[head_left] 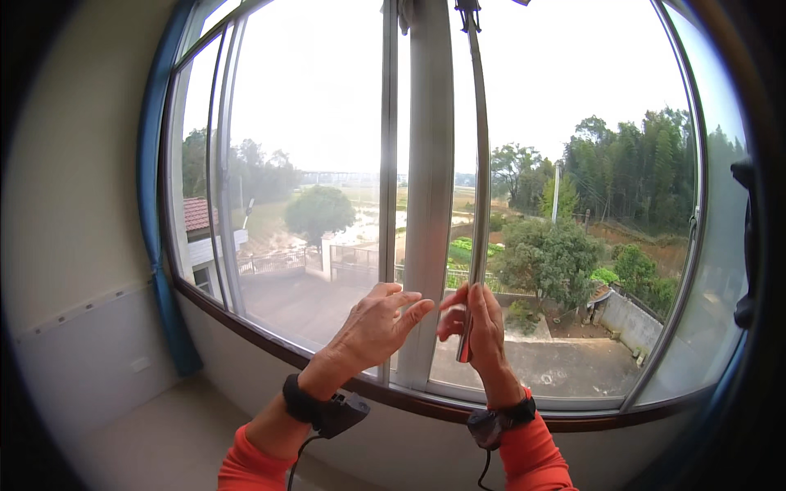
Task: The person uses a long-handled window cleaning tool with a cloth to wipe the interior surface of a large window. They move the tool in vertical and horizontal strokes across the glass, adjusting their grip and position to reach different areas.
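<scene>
A long, slim metallic pole (pixel 481 164) stands nearly upright in front of the window. Its lower end is shiny and reddish, and a dark clamp-like fitting (pixel 468 10) sits at its top, cut off by the picture's edge. My right hand (pixel 486 331) is closed around the pole near the bottom, its fingers curled loosely. Left of it, my left hand (pixel 372 325) is raised with fingers extended and holds nothing. It is in front of the pale upright window post (pixel 431 204); whether it touches the post I cannot tell.
Sliding glass panes (pixel 307 204) stand left of the post; yard and trees show through the window. A brown sill edge (pixel 246 334) runs below. A blue curtain (pixel 155 164) hangs at the left wall. Black wrist devices with cables (pixel 340 415) are strapped to both my wrists.
</scene>
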The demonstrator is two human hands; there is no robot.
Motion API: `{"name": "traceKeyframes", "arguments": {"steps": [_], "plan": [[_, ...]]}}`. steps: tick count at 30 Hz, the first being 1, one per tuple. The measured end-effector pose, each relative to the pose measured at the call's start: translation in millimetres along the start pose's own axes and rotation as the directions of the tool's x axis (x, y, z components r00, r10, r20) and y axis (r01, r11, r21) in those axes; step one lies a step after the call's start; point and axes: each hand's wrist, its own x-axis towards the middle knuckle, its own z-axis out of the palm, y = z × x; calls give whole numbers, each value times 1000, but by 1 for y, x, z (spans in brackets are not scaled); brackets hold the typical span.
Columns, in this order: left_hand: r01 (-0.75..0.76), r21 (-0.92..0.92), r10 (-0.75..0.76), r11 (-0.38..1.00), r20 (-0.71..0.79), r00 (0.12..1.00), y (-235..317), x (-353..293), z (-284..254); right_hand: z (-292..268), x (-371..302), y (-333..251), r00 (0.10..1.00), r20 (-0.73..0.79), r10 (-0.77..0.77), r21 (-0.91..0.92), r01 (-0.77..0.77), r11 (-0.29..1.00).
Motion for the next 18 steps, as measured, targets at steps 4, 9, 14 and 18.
{"name": "traceKeyframes", "arguments": {"steps": [4, 9, 14, 18], "plan": [[32, -295, -7, 955, 85, 996, -5, -11, 11, -2, -75, 45, 992, -100, 81, -66, -88, 994], [-13, -482, 41, 876, 48, 998, 11, 8, 62, -3, -216, 110, 943, -233, 237, -55, -256, 965], [6, -585, -31, 811, -32, 999, 14, 17, 128, 4, -369, 154, 856, -329, 399, 75, -397, 915], [276, -756, -205, 593, 190, 960, 8, -19, 189, -6, -450, 167, 714, -442, 544, 275, -469, 839]]}}
